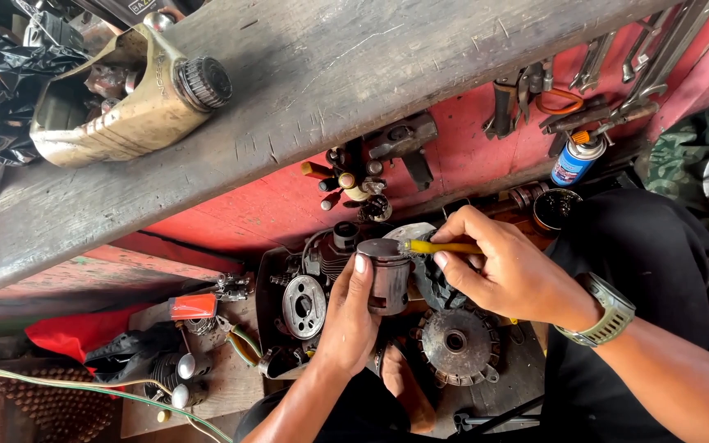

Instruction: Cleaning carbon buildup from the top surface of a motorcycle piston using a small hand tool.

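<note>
Far left, on the grey wooden plank (305,90): one grimy oil bottle (125,102) lying on its side, black cap on. Below it, one red cloth (75,332) and two small chrome parts (184,379) beside a finned block.

Centre: one piston (389,275), dark metal, short cylinder, held up over the parts below. Left hand (346,320) grips it from beneath, fingers clamped around the skirt with the thumb up the near side. Judged: solid and stiff, moderate weight for its size, probably oily, so slippery; the skirt wall is the sound place to hold, as now, leaving the crown free.

Beneath and around it, on the dark work surface: one round plate with a centre hole (304,305) to the left, one ribbed flywheel-like disc (457,344) to the right.

Right of centre: right hand (498,267) holds one yellow-handled brush (441,247), fingers pinched shut on the handle, its tip meeting the piston's top edge. Brush judged light and easy to steer. One watch (609,310) on that wrist.

Upper right, against the red board: one spray can (576,160), blue and white, upright; several spanners (642,57) hanging, count not certain; one pair of pliers (527,98).
</note>
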